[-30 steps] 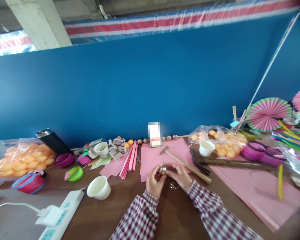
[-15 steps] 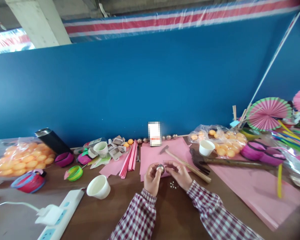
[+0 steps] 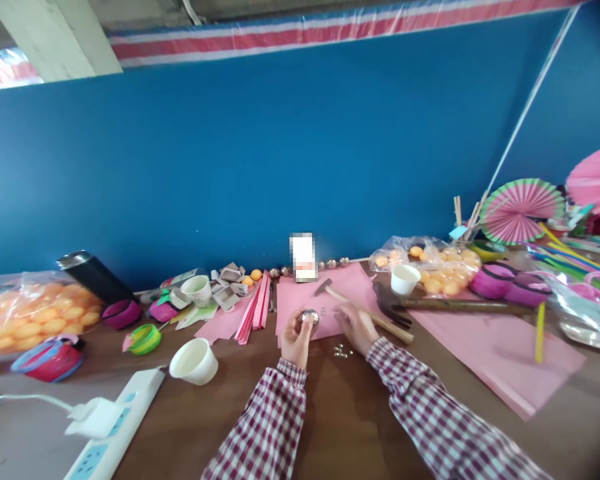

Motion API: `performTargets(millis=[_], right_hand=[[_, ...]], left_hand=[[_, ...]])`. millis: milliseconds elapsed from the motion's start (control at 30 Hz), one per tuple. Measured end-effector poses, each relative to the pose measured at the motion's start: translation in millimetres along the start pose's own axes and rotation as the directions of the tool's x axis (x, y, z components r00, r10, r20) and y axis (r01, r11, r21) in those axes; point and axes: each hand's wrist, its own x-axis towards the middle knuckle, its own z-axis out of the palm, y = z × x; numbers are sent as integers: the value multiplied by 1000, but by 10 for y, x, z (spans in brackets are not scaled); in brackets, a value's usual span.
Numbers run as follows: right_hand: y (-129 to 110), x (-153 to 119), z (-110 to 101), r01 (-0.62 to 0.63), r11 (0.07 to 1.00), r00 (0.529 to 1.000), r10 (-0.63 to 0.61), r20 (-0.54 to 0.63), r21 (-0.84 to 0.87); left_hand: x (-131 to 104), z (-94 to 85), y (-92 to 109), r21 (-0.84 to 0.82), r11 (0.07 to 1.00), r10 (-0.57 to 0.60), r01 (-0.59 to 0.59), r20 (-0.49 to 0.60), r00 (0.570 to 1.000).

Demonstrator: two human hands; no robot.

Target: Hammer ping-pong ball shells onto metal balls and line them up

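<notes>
My left hand (image 3: 295,338) holds a small silver ball (image 3: 309,317) up over the near edge of a pink paper sheet (image 3: 305,303). My right hand (image 3: 354,326) is a little to the right of the ball, fingers curled, resting on the pink sheet beside the wooden handle of a small hammer (image 3: 361,311). I cannot tell whether it pinches anything. Several tiny metal pieces (image 3: 341,351) lie on the brown table between my wrists. Both sleeves are red-and-white checked.
A white paper cup (image 3: 195,362) and a white power strip (image 3: 109,430) lie at the left. Bags of orange balls (image 3: 35,317) (image 3: 440,273), a larger dark hammer (image 3: 430,307), pink paper fans (image 3: 520,210), folded pink strips (image 3: 254,313) and a blue wall (image 3: 280,167) surround the work spot.
My hands have parted: the right hand has left the silver ball and moved right toward the hammer handle. The left hand keeps the ball. The view has shifted slightly.
</notes>
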Motion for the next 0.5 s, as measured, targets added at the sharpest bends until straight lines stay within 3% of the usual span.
performTargets(millis=[333,500], right_hand=[[33,62,6,-134,971,989,145,40,-200],[-52,277,69,-71,932,969,148,197,-355]], left_hand=[[40,-80,-36,106,985,131,-133,26,991],[51,-65,-34,76,994,79,-78,-11,997]])
